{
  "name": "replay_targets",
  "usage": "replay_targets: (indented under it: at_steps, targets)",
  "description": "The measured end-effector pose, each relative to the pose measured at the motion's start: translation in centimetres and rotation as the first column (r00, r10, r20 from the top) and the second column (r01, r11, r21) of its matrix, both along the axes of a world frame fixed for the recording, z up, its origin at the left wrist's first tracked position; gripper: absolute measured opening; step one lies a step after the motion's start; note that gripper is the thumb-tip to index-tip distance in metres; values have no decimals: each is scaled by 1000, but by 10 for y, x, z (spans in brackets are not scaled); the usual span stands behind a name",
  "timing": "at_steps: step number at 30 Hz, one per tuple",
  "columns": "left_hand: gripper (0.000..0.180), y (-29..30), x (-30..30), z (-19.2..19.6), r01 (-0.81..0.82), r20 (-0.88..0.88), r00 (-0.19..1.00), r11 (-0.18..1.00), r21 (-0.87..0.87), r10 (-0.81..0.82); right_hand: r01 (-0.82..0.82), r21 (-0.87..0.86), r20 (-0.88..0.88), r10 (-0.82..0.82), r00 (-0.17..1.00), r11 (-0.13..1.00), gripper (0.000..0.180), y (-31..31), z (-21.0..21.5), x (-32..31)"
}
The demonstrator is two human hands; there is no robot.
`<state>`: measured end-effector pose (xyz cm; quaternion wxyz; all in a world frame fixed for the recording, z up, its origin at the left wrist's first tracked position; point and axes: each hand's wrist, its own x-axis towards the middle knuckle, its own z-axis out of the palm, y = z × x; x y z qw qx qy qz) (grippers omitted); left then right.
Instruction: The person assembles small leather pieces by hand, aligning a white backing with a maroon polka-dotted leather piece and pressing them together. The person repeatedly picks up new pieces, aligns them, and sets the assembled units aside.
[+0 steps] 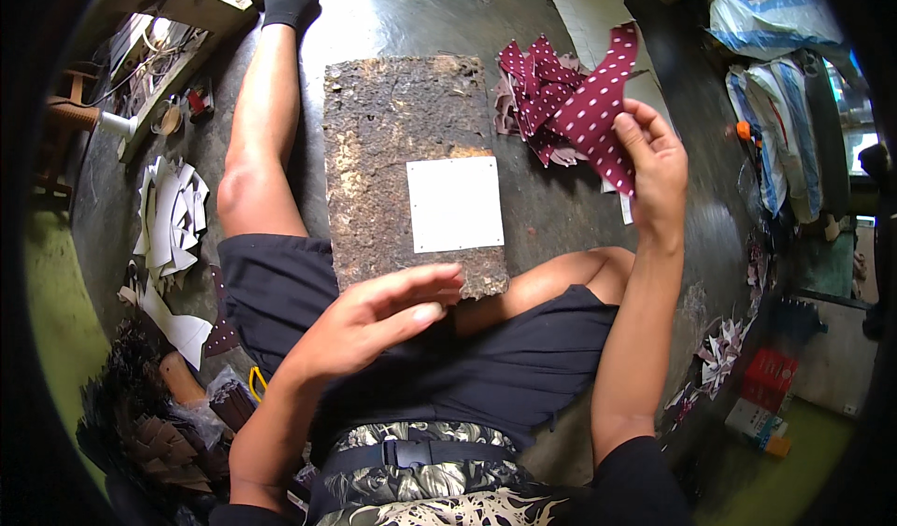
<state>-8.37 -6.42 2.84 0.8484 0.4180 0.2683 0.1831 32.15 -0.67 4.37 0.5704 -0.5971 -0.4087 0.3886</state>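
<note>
Between the thumb and fingers of my right hand (651,166) is a maroon fabric piece with white dots (598,96), curved and pointed at its ends. It is raised at the right, partly in front of a pile of similar dotted pieces (537,87) on the floor. My left hand (397,311) hovers near the front edge of a worn, pitted board (374,152), thumb apart from the fingers, with nothing in it. On that board lies a white square sheet (456,204) with small dark dots along its edges.
White cut scraps (171,218) lie left of my outstretched leg (266,106). A wooden frame with wires (154,68) stands at the far left. Dark scraps and plastic (201,405) crowd the near left. White-and-blue sacks (780,134) are at the right, with more scraps (721,350) nearer.
</note>
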Motion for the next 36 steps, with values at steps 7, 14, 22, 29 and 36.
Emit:
replay_targets:
  at_steps: [7,14,22,29,36]
  targets:
    - [53,-4,-115,15,-244,-237,945,968,-54,225,285,-173,496,-166,852,943,47,25,-94,66]
    - [33,65,-311,-42,-374,-620,339,706,601,708,205,-199,600,-46,799,958,36,-63,-99,30]
    - [46,158,-398,-125,269,-503,-248,558,785,828,120,-302,481,42,876,946,31,-107,-111,-32]
    - [53,175,-519,-156,-158,-700,-117,683,713,705,252,-330,459,-79,885,910,28,-123,-119,-23]
    - [56,195,-529,-175,-118,-796,31,793,598,605,190,-339,484,-2,875,921,28,-122,-129,-20]
